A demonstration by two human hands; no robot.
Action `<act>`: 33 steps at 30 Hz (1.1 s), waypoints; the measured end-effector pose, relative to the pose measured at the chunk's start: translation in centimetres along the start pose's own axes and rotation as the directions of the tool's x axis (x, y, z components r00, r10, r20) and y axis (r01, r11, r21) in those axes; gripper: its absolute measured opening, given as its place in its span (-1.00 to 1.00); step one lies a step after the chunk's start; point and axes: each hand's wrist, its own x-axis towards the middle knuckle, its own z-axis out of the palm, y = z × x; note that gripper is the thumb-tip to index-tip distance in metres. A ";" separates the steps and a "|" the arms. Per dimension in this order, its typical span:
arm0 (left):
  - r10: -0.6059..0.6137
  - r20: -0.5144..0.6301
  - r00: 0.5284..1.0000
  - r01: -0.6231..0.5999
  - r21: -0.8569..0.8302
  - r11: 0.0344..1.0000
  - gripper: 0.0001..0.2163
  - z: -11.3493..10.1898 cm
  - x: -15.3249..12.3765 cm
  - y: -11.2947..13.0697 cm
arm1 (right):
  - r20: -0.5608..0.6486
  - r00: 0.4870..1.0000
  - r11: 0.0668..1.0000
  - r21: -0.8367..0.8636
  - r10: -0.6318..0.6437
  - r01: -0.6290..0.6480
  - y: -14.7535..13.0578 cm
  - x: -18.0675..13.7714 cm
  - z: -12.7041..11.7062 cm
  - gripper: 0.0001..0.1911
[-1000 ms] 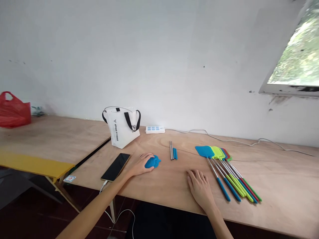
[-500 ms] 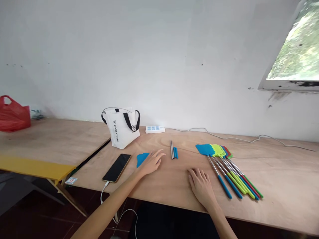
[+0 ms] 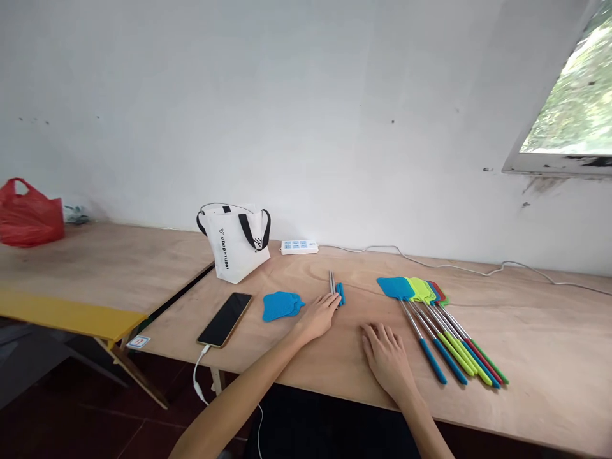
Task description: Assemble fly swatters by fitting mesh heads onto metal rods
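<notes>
My left hand (image 3: 319, 317) rests over the lower ends of the thin metal rods (image 3: 332, 280), fingers stretched out and not visibly wrapped round them. Just beside its fingertips lie the short blue handle grips (image 3: 341, 293). Blue fly swatter heads (image 3: 281, 306), overlapping, are left of this hand on the wooden table. My right hand (image 3: 386, 354) lies flat on the tabletop with nothing in it, fingers slightly spread. To its right, several fly swatters (image 3: 442, 335) with blue, yellow-green, red and green handles lie in a fanned row, heads toward the wall.
A phone (image 3: 224, 320) with a charging cable lies at the left of the table (image 3: 535, 344). Behind it stands a white bag (image 3: 239, 252) with black handles. A power strip (image 3: 299, 247) sits by the wall. A red plastic bag (image 3: 31, 217) is on the neighbouring table.
My left hand has moved right, from beside the blue swatter heads onto the metal rods. More of the swatter heads shows now. My right hand has stayed where it was.
</notes>
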 end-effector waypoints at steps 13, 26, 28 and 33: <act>-0.057 -0.089 0.994 0.048 -0.097 0.994 -0.38 0.2 -5.9 6.3 | 0.014 1.000 1.000 -0.020 0.004 -0.004 -0.2 -0.1 -0.2 -0.67; -0.014 -0.102 0.995 -0.002 -0.153 0.988 -0.77 0.2 -8.0 8.7 | 0.095 0.994 0.997 -0.067 0.045 -0.039 -1.4 2.9 -0.1 -0.63; 0.013 -0.116 0.993 -0.031 -0.153 0.988 -0.79 0.5 -8.2 9.3 | 0.128 0.991 0.997 -0.067 0.043 -0.035 -2.1 4.2 0.2 -0.63; 0.027 -0.158 0.987 -0.049 -0.138 0.989 -0.90 0.2 -8.5 9.5 | 0.181 0.980 0.990 -0.127 0.080 -0.058 -2.6 7.0 1.2 -0.74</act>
